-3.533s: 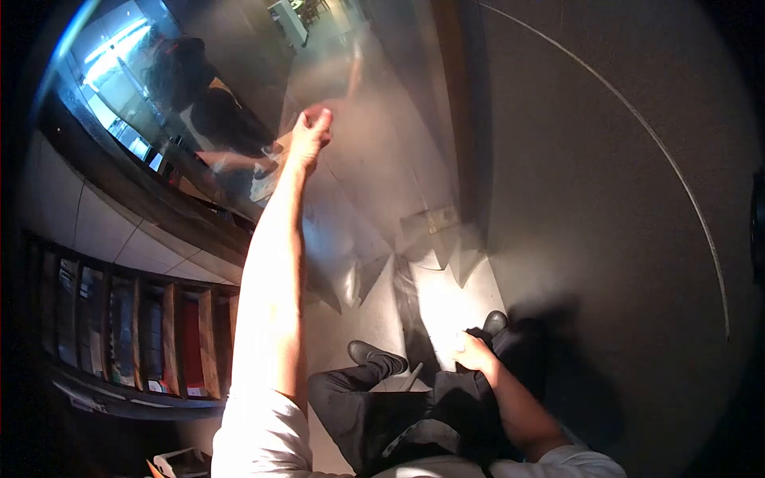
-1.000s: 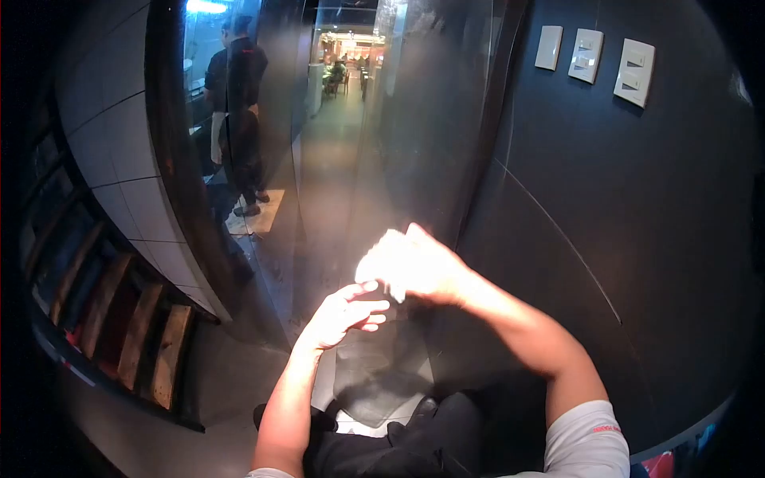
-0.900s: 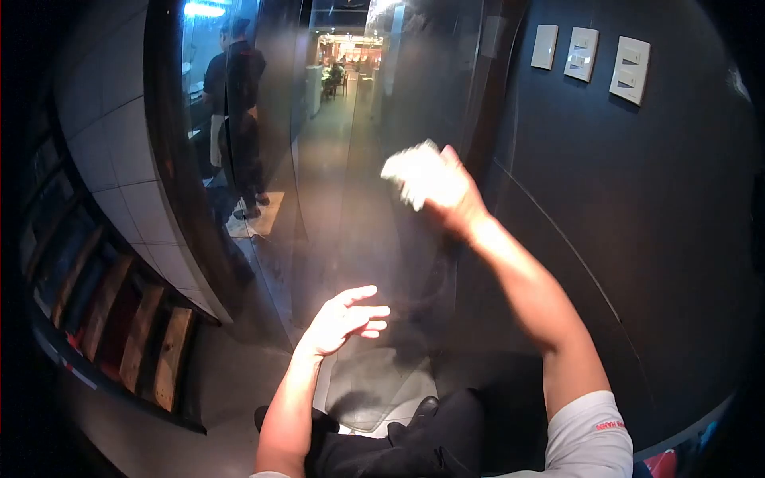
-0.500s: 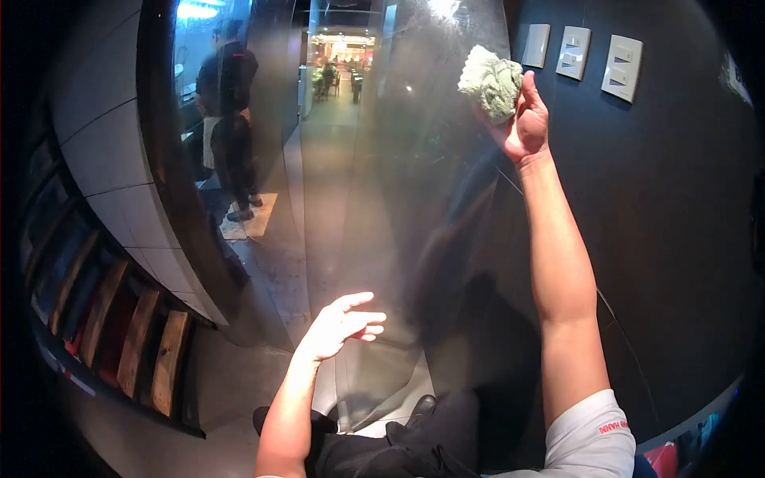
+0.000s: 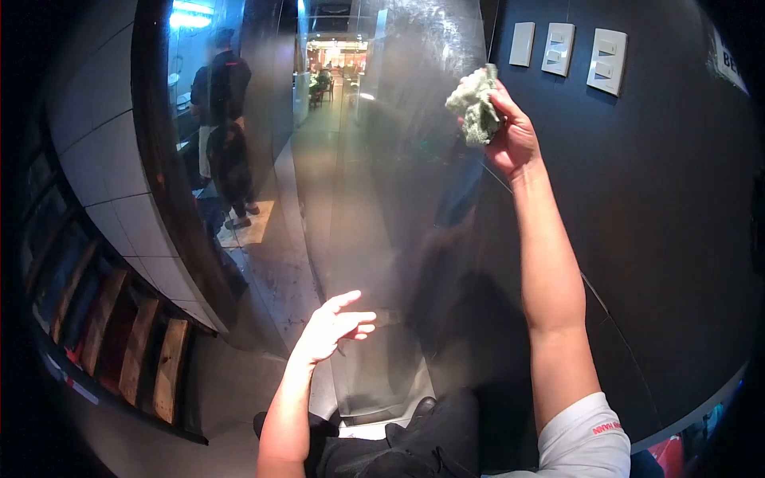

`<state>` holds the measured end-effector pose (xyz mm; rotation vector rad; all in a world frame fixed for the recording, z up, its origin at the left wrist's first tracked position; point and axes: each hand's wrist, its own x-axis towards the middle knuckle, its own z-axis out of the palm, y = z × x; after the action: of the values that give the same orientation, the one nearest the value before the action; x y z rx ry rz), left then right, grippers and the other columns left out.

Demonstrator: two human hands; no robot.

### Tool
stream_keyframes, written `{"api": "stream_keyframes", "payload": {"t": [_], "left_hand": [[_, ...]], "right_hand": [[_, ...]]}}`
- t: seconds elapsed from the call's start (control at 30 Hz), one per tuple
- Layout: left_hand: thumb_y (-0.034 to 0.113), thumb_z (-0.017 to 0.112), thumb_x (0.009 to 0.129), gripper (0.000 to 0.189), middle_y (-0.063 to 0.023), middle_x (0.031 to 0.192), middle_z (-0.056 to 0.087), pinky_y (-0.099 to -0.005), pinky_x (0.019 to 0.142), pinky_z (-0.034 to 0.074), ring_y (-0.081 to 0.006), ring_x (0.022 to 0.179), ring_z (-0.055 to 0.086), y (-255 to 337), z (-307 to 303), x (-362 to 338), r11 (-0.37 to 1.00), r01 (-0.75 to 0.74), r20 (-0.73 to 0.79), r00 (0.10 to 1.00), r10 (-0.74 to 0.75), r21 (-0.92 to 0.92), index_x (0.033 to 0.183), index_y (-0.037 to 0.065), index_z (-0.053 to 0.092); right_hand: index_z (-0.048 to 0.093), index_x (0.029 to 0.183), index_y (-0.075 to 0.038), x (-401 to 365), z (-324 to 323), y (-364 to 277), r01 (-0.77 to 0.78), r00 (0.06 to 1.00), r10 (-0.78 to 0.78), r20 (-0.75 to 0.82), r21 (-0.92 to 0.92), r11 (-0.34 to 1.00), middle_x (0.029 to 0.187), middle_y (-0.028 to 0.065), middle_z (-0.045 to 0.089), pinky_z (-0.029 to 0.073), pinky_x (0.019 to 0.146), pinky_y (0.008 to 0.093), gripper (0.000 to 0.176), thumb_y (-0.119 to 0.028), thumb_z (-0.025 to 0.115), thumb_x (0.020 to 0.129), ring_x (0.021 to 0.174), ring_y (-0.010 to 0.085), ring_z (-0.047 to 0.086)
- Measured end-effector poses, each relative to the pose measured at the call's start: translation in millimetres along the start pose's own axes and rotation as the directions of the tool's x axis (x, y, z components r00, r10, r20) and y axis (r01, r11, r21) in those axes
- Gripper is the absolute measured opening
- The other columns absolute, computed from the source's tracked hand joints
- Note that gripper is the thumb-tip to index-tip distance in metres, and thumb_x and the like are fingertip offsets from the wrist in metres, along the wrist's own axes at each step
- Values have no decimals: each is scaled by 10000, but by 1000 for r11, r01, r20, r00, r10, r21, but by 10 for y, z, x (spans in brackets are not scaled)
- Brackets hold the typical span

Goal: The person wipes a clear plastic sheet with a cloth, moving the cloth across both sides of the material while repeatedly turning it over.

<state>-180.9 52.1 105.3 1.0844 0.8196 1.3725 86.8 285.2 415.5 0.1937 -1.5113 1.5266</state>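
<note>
A crumpled pale green cloth [image 5: 476, 107] is bunched in my right hand [image 5: 514, 135], raised at the upper right with fingers closed round it. The cloth overlaps the right edge of a shiny, smeared metal panel [image 5: 374, 215]. My left hand [image 5: 331, 328] hangs low in front of that panel, holding nothing, its fingers apart and partly bent.
White switch plates [image 5: 558, 49] sit on the dark wall [image 5: 661, 199] right of the cloth. At left are a tiled wall [image 5: 107, 175] and a rack with wooden slats [image 5: 170, 370]. A person in dark clothes [image 5: 227, 95] stands beyond the dark frame [image 5: 171, 183].
My right hand has moved down and slightly left with the cloth, which is now more bunched up. My left hand stays nearly in place. The view has shifted slightly.
</note>
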Motion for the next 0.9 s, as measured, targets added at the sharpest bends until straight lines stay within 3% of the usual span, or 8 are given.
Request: {"api": "stream_keyframes", "payload": {"t": [0.2,0.37,0.5,0.6,0.7,0.8,0.83,0.9], "left_hand": [[160,649,1012,596,-213,1228,706,-372,905,596,-266,1038,724,20,61,57,996,-33,-152,987,45,82,1523,-19,400],[165,634,1019,589,-205,1234,706,-362,898,594,-250,1029,719,-94,-35,181,988,-68,-172,981,93,142,1527,-22,402],[182,637,1019,604,-200,1230,710,-359,893,595,-242,1023,719,-119,-72,211,984,-73,-189,977,104,165,1530,-31,394],[188,644,1016,616,-196,1226,713,-359,893,594,-236,1018,721,-123,-103,219,977,-64,-201,974,106,202,1531,-37,391],[197,662,1009,631,-196,1225,714,-360,901,593,-239,1015,725,-86,-60,159,975,-35,-174,982,74,217,1531,-32,392],[196,672,1007,630,-205,1224,714,-369,915,592,-255,1025,730,37,-26,114,993,0,-106,994,12,114,1527,-29,394],[191,674,1007,629,-210,1224,714,-373,919,592,-261,1032,730,42,-20,105,995,-8,-89,996,17,98,1526,-27,394],[182,679,1006,627,-219,1225,713,-380,927,592,-272,1046,731,15,-15,82,998,-21,-49,999,24,65,1524,-24,394]], "right_hand": [[675,1183,-55,-11,11,31,-251,965,214,-149,-312,916,1049,61,761,565,815,358,289,-201,733,941,944,182,717],[683,1140,-36,-571,-90,680,-240,949,124,-292,-407,882,1031,77,762,531,937,344,242,-99,740,914,1000,176,706],[709,1026,-34,-1628,-18,1488,-379,911,219,-351,-496,781,989,45,743,538,858,291,149,-70,724,882,934,142,682],[706,1054,-18,-2465,112,1980,-553,775,423,-470,-179,814,999,61,729,529,838,293,176,-82,741,894,918,155,680],[709,1081,-15,-2976,-50,2171,-614,757,581,-299,-22,789,1032,59,731,525,876,308,229,-148,773,905,981,164,676],[689,1145,20,-2754,-268,2047,-553,818,556,-148,66,830,1142,135,717,539,1012,395,449,-247,861,828,1088,275,698],[682,1145,27,-2553,-294,1955,-458,886,464,-23,122,881,1122,150,721,553,968,378,361,-228,766,903,1048,264,706],[648,1133,20,-2060,-264,1719,-414,880,439,-179,164,896,1092,158,712,604,895,435,310,-236,684,962,974,281,726]]}}
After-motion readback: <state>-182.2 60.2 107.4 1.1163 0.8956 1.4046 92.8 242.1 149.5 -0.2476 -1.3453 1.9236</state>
